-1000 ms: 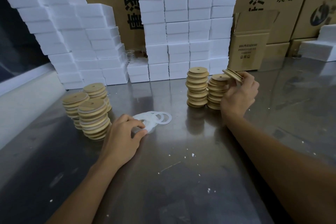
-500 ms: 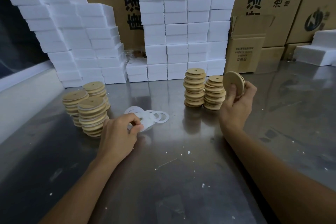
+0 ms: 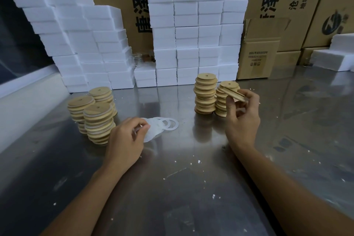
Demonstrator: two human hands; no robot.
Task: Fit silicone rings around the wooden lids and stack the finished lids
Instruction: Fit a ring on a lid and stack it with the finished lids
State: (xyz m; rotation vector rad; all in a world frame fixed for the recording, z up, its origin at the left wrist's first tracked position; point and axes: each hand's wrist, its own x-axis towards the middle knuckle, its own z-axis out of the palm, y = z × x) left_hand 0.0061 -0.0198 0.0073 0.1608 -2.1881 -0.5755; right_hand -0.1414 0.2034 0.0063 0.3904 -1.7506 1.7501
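Left hand (image 3: 125, 141) low over the counter (image 3: 183, 188) at centre-left, fingers curled, thumb and forefinger pinching a translucent silicone ring (image 3: 147, 134) at the near-left edge of the loose ring pile (image 3: 164, 123). Right hand (image 3: 242, 119) raised at centre-right, fingers and thumb curled round one wooden lid (image 3: 235, 94), lid tilted, edge groove facing the camera, no ring on it. Held lid sits just in front of the two bare-lid stacks (image 3: 205, 93), far right of centre; taller stack left, shorter one right, partly hidden by the hand. Three ringed-lid stacks (image 3: 98, 122) at left, white ring edges visible between the wood, nearest stack leaning a bit. Ring pile lies flat between the left stacks and the right stacks. White foam blocks (image 3: 193, 28) stacked along the far side, cardboard boxes (image 3: 257, 57) behind and right of them. White crumbs scattered on the steel counter
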